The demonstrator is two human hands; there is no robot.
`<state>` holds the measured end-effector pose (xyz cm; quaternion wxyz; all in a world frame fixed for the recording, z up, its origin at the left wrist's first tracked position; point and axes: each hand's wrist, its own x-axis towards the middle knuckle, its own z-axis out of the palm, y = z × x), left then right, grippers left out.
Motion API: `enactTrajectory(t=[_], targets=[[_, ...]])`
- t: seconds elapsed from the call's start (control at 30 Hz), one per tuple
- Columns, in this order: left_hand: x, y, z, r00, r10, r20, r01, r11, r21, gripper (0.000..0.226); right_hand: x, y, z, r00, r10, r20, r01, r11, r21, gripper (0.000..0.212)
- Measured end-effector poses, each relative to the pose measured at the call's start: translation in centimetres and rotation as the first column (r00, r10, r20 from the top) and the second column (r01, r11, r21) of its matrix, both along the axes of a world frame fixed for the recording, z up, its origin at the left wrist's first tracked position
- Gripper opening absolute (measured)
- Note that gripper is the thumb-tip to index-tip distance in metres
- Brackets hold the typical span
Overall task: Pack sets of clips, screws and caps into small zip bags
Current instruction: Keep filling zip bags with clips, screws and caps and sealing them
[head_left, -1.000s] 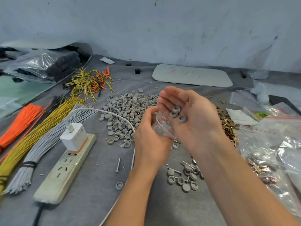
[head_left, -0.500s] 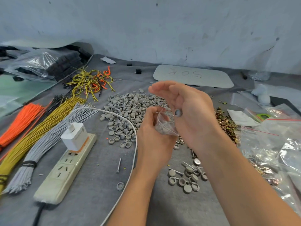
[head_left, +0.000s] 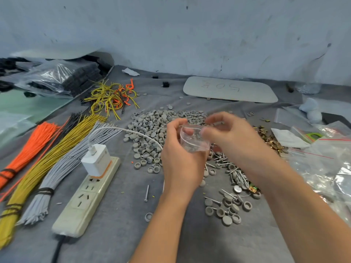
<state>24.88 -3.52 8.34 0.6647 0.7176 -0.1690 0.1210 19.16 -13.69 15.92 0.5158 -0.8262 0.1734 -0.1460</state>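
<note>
Since a second ago the right hand (head_left: 233,137) has turned over. Then it lay palm up with three grey caps on it; half a second ago it was tipped over the bag. Now it is palm down, right of frame centre, and no caps show on it. Its fingers are curled and its thumb is against the bag's open rim, but motion blur hides whether it actually pinches the plastic. The left hand (head_left: 180,162) keeps its place at centre, fingers and thumb wrapped round the small zip bag (head_left: 193,141), which is held clear of the table, mouth upward, with small grey pieces dimly visible inside. The surface is a table under grey cloth (head_left: 117,234). A heap of loose caps (head_left: 152,130) lies just behind the hands. Screws (head_left: 237,177) mixed with more caps are scattered below and right of them. Brass clips (head_left: 269,139) lie at mid right, beside clear plastic bags (head_left: 322,168). At lower left is a power strip (head_left: 85,202) with a white charger (head_left: 96,160) plugged in. Left of it lie tied bundles of orange, yellow and grey wire (head_left: 47,168). Loose wire loops (head_left: 112,97) sit at upper left of centre, with bagged black parts (head_left: 57,76) beyond them. A grey oval board (head_left: 229,89) with handwriting lies at upper right of centre. A scuffed pale wall (head_left: 171,35) fills the top.
</note>
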Motion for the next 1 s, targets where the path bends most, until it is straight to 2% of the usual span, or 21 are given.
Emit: enactTrajectory(t=[0.07, 0.1, 0.2, 0.3, 0.43, 0.5, 0.57, 0.6, 0.67, 0.73, 0.77, 0.83, 1.0], targets=[[-0.4, -0.2, 0.4, 1.000, 0.013, 0.014, -0.013, 1.000, -0.016, 0.067, -1.6, 0.6, -1.4, 0.984, 0.097, -0.150, -0.105, 0.993, -0.046, 0.068], [-0.6, -0.4, 0.7, 0.999, 0.025, 0.021, -0.025, 1.000, -0.008, 0.073, -2.2, 0.8, -2.0, 0.982, 0.117, -0.150, -0.124, 0.992, -0.033, 0.072], [-1.1, -0.8, 1.6, 0.997, 0.030, 0.069, -0.036, 0.996, 0.083, 0.092, -2.8, 0.5, -3.4, 1.000, 0.029, -0.007, -0.029, 0.999, 0.020, 0.054], [-0.9, -0.7, 2.5, 0.991, -0.062, 0.118, 0.035, 0.975, 0.219, 0.104, -2.7, 0.3, -4.3, 0.988, -0.082, 0.131, 0.064, 0.989, 0.136, 0.029], [-0.4, -0.1, 3.1, 0.979, -0.159, 0.126, 0.108, 0.934, 0.342, 0.111, -2.4, 0.1, -5.2, 0.984, -0.102, 0.148, 0.077, 0.983, 0.167, 0.029], [0.3, 0.7, 3.3, 0.974, -0.218, 0.059, 0.184, 0.918, 0.351, 0.118, -2.4, -0.3, -4.9, 0.975, -0.134, 0.179, 0.116, 0.987, 0.109, 0.032], [1.2, 1.7, 3.2, 0.958, -0.286, -0.036, 0.283, 0.911, 0.301, 0.119, -2.4, -1.1, -4.5, 0.958, -0.177, 0.227, 0.156, 0.982, 0.107, 0.024], [1.5, 2.1, 3.0, 0.941, -0.322, -0.100, 0.336, 0.917, 0.214, 0.111, -2.5, -1.5, -4.3, 0.951, -0.188, 0.246, 0.157, 0.978, 0.140, 0.022], [2.0, 2.6, 2.7, 0.893, -0.385, -0.231, 0.394, 0.919, -0.010, 0.071, -2.7, -2.1, -4.1, 0.945, -0.182, 0.271, 0.127, 0.970, 0.209, 0.020], [2.1, 2.5, 2.5, 0.868, -0.395, -0.301, 0.397, 0.916, -0.060, 0.027, -2.8, -2.7, -4.2, 0.952, -0.179, 0.249, 0.124, 0.967, 0.224, 0.017], [2.0, 2.4, 2.4, 0.867, -0.389, -0.310, 0.389, 0.919, -0.066, 0.014, -2.8, -2.9, -4.3, 0.955, -0.186, 0.233, 0.131, 0.964, 0.233, 0.016], [2.0, 2.2, 2.2, 0.879, -0.363, -0.308, 0.352, 0.931, -0.093, 0.005, -2.9, -3.2, -4.4, 0.954, -0.196, 0.227, 0.129, 0.952, 0.279, 0.018], [1.8, 2.1, 1.9, 0.905, -0.311, -0.290, 0.270, 0.947, -0.172, 0.013, -2.8, -3.6, -4.4, 0.935, -0.267, 0.233, 0.162, 0.906, 0.391, 0.015]])
